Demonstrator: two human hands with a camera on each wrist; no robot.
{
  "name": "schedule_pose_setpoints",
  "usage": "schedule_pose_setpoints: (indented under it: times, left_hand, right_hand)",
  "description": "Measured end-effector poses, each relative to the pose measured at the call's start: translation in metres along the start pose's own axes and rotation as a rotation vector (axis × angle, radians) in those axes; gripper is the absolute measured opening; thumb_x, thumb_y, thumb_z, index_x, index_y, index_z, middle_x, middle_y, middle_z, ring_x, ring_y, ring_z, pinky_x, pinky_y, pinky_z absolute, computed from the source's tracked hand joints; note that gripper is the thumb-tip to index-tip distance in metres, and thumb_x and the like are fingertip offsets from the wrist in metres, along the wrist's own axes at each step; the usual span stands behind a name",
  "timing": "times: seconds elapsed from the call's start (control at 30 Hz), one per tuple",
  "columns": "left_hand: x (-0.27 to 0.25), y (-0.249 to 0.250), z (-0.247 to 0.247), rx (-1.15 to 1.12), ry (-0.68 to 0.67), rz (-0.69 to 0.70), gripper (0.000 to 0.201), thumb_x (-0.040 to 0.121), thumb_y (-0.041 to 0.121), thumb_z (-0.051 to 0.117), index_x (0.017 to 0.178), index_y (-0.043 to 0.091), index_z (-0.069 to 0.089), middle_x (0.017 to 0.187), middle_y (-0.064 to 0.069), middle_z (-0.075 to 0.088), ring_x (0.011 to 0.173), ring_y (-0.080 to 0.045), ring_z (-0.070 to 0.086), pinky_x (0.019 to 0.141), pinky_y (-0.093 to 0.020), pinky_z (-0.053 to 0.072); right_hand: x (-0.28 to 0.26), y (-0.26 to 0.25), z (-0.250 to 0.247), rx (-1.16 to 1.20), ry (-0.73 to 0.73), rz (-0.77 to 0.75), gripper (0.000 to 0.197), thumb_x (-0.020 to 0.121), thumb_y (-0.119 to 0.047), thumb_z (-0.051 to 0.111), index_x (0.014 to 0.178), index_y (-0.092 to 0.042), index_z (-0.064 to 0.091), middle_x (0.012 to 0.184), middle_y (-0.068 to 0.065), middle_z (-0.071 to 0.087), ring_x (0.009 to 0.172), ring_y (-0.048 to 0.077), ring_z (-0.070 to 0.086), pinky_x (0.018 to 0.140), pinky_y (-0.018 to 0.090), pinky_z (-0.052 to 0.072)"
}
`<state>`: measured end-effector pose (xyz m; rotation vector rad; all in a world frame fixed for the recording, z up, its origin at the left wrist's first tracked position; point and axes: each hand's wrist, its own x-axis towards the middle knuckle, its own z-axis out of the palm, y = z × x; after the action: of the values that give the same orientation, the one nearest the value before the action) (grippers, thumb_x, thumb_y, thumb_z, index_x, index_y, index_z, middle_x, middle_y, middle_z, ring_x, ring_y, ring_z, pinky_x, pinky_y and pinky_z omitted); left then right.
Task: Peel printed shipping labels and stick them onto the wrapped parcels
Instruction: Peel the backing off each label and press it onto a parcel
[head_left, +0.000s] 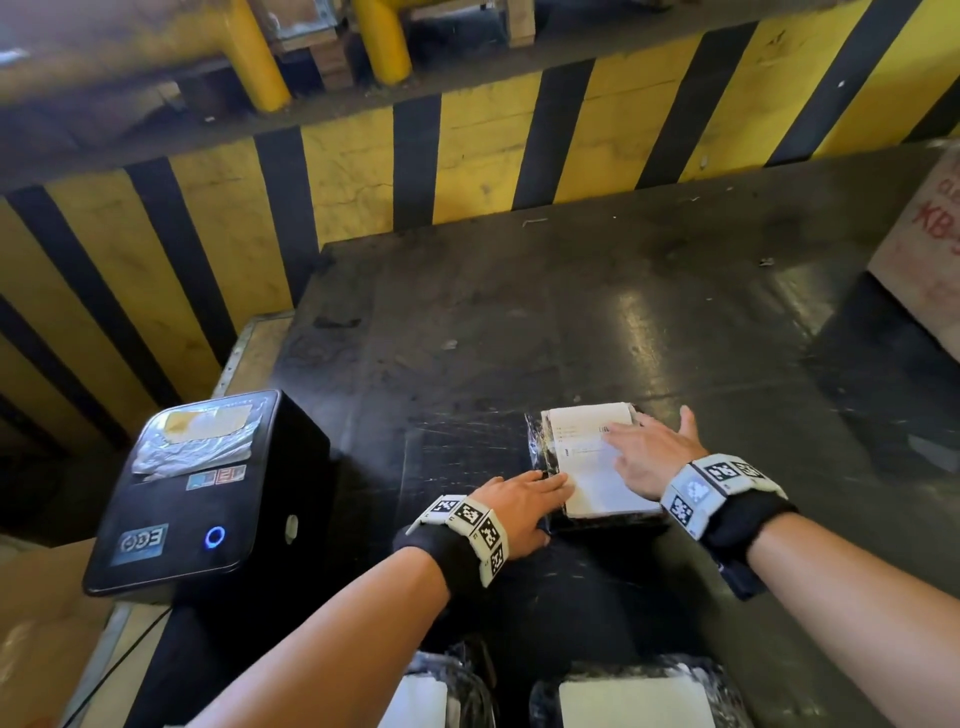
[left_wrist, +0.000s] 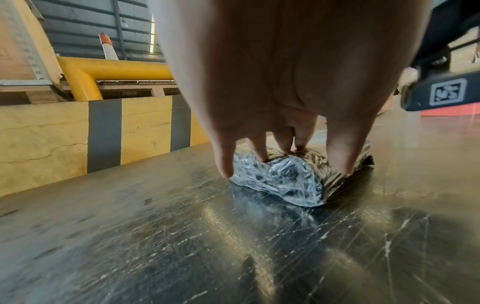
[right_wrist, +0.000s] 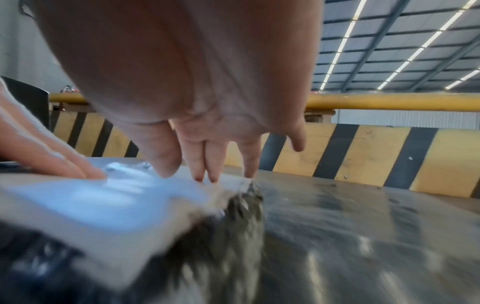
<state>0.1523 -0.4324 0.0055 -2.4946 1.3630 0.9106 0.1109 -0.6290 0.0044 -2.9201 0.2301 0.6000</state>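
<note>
Both hands are lying flat, grip relaxed: left hand (head_left: 511, 506) steadying the parcel (head_left: 543, 441) beside the printer (head_left: 208, 493), right hand (head_left: 652, 454) smoothing the label (head_left: 584, 452) so it's bonding.

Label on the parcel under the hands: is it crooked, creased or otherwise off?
Nothing stands out. The label lies flat and square to the wrapped parcel, within its edges. The right hand presses it with straight fingers; the left hand steadies the parcel's near-left edge. The right wrist view is too blurred to show fine creases.
</note>
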Motion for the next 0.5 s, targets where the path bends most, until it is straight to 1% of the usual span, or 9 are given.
schedule_pose_setpoints:
  times: [0.03,0.07,0.13,0.2,0.23,0.3,0.4,0.43,0.5]
  left_hand:
    - [0.0,0.001,0.0,0.002,-0.001,-0.001,0.072,0.096,0.026,0.049,0.152,0.025,0.004,0.16,0.01,0.001,0.148,-0.017,0.006,0.117,-0.05,0.02]
    - [0.001,0.001,0.0,0.005,0.003,-0.002,0.073,0.096,0.026,0.05,0.152,0.025,0.004,0.16,0.01,0.001,0.148,-0.018,0.007,0.116,-0.051,0.022]
    - [0.001,0.002,0.002,0.015,0.019,0.001,0.074,0.095,0.026,0.051,0.152,0.025,0.005,0.16,0.01,0.003,0.147,-0.018,0.01,0.115,-0.052,0.025]
    - [0.001,0.002,0.002,0.019,0.02,0.001,0.074,0.095,0.026,0.051,0.152,0.025,0.005,0.16,0.01,0.003,0.147,-0.018,0.011,0.115,-0.052,0.025]
    - [0.001,0.001,0.003,0.02,0.013,-0.003,0.074,0.095,0.026,0.051,0.152,0.025,0.004,0.16,0.01,0.002,0.147,-0.018,0.01,0.115,-0.052,0.024]
    - [-0.001,0.001,0.002,0.028,-0.005,-0.009,0.073,0.096,0.026,0.05,0.152,0.025,0.003,0.16,0.009,0.001,0.148,-0.018,0.008,0.117,-0.049,0.022]
    - [-0.004,0.001,-0.002,0.041,0.0,-0.009,0.071,0.096,0.027,0.05,0.152,0.024,0.007,0.16,0.008,0.005,0.147,-0.019,0.01,0.117,-0.047,0.022]
    - [-0.005,0.001,-0.005,0.042,0.024,-0.005,0.068,0.096,0.026,0.05,0.152,0.024,0.012,0.16,0.007,0.01,0.146,-0.019,0.014,0.116,-0.047,0.024]
    - [-0.005,-0.001,-0.012,0.032,0.114,-0.012,0.061,0.095,0.023,0.05,0.15,0.021,0.022,0.158,0.004,0.021,0.143,-0.019,0.024,0.114,-0.045,0.028]
  right_hand:
    - [0.001,-0.008,-0.004,0.003,0.009,-0.002,0.041,0.095,-0.015,0.03,0.132,-0.024,0.044,0.145,-0.013,0.037,0.142,0.017,0.019,0.111,0.066,-0.003]
    - [0.002,-0.016,-0.005,0.014,0.013,-0.019,0.039,0.095,-0.015,0.031,0.131,-0.023,0.044,0.144,-0.011,0.038,0.142,0.018,0.02,0.111,0.065,-0.002]
    - [0.002,-0.031,0.002,0.045,-0.006,-0.087,0.041,0.098,-0.019,0.03,0.138,-0.023,0.037,0.151,-0.011,0.03,0.142,0.019,0.019,0.113,0.063,0.0]
    - [-0.004,-0.033,0.012,0.055,-0.058,-0.121,0.045,0.1,-0.027,0.026,0.145,-0.025,0.026,0.157,-0.011,0.017,0.145,0.019,0.013,0.113,0.061,0.0]
    - [-0.007,-0.027,0.015,0.056,-0.07,-0.11,0.048,0.1,-0.03,0.025,0.147,-0.026,0.021,0.158,-0.012,0.01,0.146,0.018,0.009,0.114,0.061,-0.001]
    - [-0.011,-0.011,0.018,0.057,-0.053,-0.063,0.05,0.1,-0.034,0.024,0.149,-0.028,0.014,0.158,-0.013,0.006,0.146,0.015,0.007,0.114,0.06,-0.004]
    - [-0.01,0.011,0.015,0.046,-0.03,0.008,0.05,0.099,-0.035,0.024,0.149,-0.029,0.016,0.158,-0.013,0.01,0.146,0.015,0.011,0.113,0.061,-0.005]
    - [-0.009,0.014,0.012,0.035,-0.034,0.025,0.05,0.099,-0.034,0.024,0.148,-0.028,0.018,0.158,-0.013,0.012,0.146,0.016,0.013,0.113,0.062,-0.005]
    - [-0.006,0.009,0.008,0.007,-0.034,0.029,0.047,0.098,-0.034,0.026,0.145,-0.025,0.027,0.156,-0.011,0.02,0.144,0.016,0.016,0.113,0.062,-0.005]
